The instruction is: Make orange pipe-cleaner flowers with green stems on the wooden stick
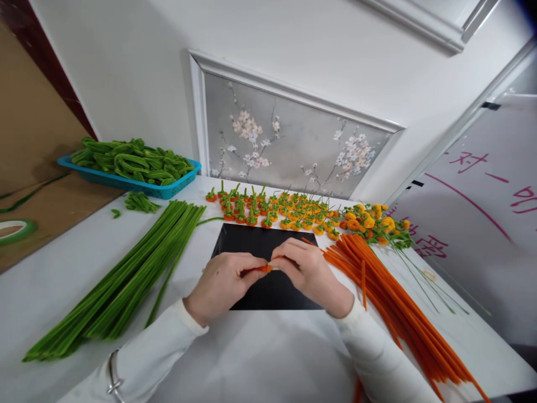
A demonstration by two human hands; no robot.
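Both hands meet over a black mat [251, 238] on the white table. Between the fingertips of my left hand [230, 280] is a small orange piece [265, 268], pinched and mostly covered by the fingers. My right hand [308, 271] has its thumb and fingers pressed together at the right end of the same piece. Behind the mat stand rows of small orange and yellow pieces [251, 219] with green tops. Long orange stems [394, 302] lie to the right of my right hand, and long green stems [126, 280] lie to the left.
A blue tray [165, 190] of green looped pieces [134, 162] stands at the back left, with short green pieces [141, 202] before it. Yellow flowers [369, 221] lie at the back right. Green tape [25, 230] rests on a brown surface at far left.
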